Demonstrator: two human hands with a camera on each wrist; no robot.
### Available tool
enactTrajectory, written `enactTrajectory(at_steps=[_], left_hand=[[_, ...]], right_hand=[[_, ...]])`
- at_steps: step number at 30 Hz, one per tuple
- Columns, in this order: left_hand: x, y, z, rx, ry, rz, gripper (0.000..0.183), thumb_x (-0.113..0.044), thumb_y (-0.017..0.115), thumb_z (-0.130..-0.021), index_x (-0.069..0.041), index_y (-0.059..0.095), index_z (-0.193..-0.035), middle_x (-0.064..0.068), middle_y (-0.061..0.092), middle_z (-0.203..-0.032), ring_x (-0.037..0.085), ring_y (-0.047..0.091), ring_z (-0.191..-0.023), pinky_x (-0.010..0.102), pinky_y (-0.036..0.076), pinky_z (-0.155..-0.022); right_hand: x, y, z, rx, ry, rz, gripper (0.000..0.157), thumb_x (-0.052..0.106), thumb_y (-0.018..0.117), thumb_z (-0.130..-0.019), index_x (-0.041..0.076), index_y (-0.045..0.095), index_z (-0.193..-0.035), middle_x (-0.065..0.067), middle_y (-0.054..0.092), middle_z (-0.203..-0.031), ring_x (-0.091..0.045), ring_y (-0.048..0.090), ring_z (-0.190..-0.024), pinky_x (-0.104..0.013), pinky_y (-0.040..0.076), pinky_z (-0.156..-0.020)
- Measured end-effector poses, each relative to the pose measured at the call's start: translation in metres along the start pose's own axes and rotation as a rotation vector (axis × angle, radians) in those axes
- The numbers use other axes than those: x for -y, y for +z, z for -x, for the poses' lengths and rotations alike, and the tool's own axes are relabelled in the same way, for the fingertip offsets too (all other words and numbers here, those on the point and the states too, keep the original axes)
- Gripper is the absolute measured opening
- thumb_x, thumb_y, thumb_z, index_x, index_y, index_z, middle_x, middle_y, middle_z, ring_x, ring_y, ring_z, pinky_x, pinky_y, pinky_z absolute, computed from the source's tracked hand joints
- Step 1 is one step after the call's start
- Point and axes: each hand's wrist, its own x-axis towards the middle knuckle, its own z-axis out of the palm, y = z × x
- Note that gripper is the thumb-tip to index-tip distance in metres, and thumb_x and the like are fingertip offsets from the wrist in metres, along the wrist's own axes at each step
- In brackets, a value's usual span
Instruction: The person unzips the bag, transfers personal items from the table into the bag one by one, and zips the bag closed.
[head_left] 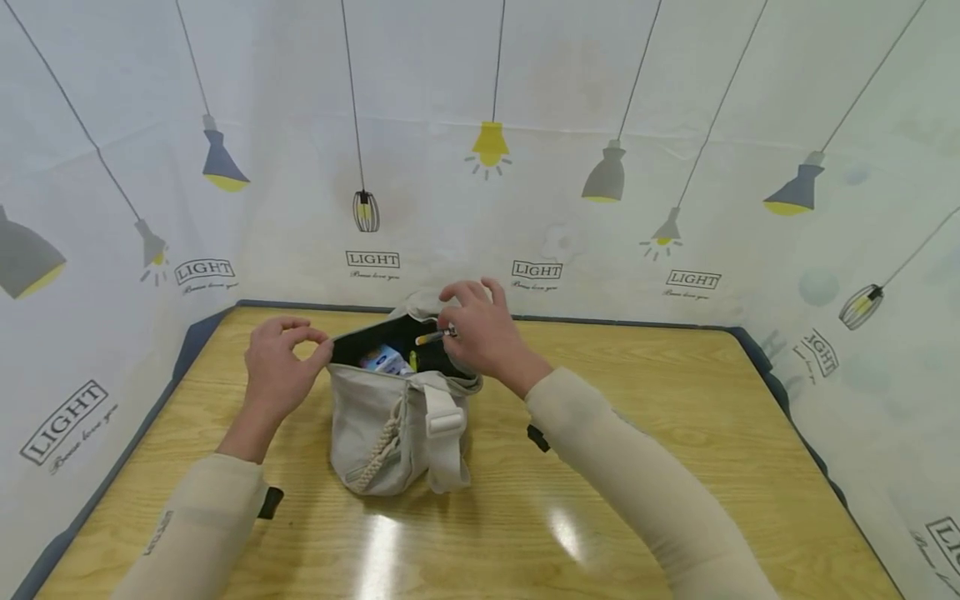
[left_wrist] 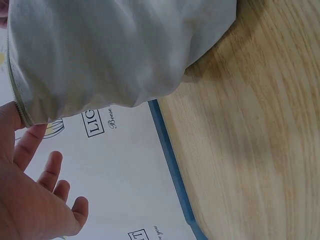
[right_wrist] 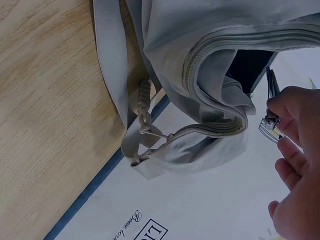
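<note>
A pale grey canvas bag [head_left: 371, 417] with a zipped mouth stands upright on the table, its top pulled open. At the bag's left corner my left hand [head_left: 281, 367] pinches the zipped rim between thumb and forefinger; its other fingers are spread in the left wrist view. Over the mouth, my right hand [head_left: 483, 329] holds a slim, shiny metal nail clipper [right_wrist: 271, 97] between thumb and fingers. Inside the bag lie a blue and white packet [head_left: 385, 360] and a small yellow-green thing [head_left: 413, 360]. The bag's dark inside hides the rest.
A wide strap with a buckle [head_left: 445, 422] and a braided cord [head_left: 380, 450] hang on the bag's near side. Beneath is a wooden table [head_left: 637, 400]. A white sheet printed with lamps [head_left: 427, 167] rises behind it and along both sides.
</note>
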Motion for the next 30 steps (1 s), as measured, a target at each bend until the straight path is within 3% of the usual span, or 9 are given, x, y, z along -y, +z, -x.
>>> enactTrajectory(at_steps=[17,25,30], left_hand=[[0.004,0.005,-0.001,-0.005,0.012,0.005,0.017,-0.019,0.064,-0.090,-0.004,0.073,-0.091,0.022,0.058,-0.123,0.050,0.039,-0.127,0.073,0.022,-0.100],[0.001,0.003,0.000,0.007,-0.005,0.005,0.017,-0.019,0.064,-0.090,-0.004,0.073,-0.091,0.021,0.058,-0.124,0.049,0.038,-0.128,0.071,0.021,-0.103],[0.001,0.002,0.000,0.009,-0.012,-0.002,0.018,-0.020,0.064,-0.091,-0.004,0.073,-0.093,0.021,0.057,-0.125,0.049,0.037,-0.129,0.071,0.021,-0.103]], right_hand=[[0.015,0.020,-0.014,0.070,-0.119,0.151,0.013,0.040,0.069,-0.089,0.028,0.073,-0.091,0.005,0.050,-0.140,-0.020,0.039,-0.135,-0.051,0.015,-0.119],[0.016,0.020,-0.014,-0.009,-0.149,0.090,0.007,0.033,0.070,-0.089,0.027,0.073,-0.092,0.002,0.051,-0.138,-0.022,0.041,-0.133,-0.051,0.017,-0.119],[0.015,0.012,-0.015,-0.033,-0.121,0.040,0.008,0.033,0.071,-0.088,0.027,0.073,-0.092,0.002,0.052,-0.138,-0.022,0.042,-0.133,-0.052,0.019,-0.117]])
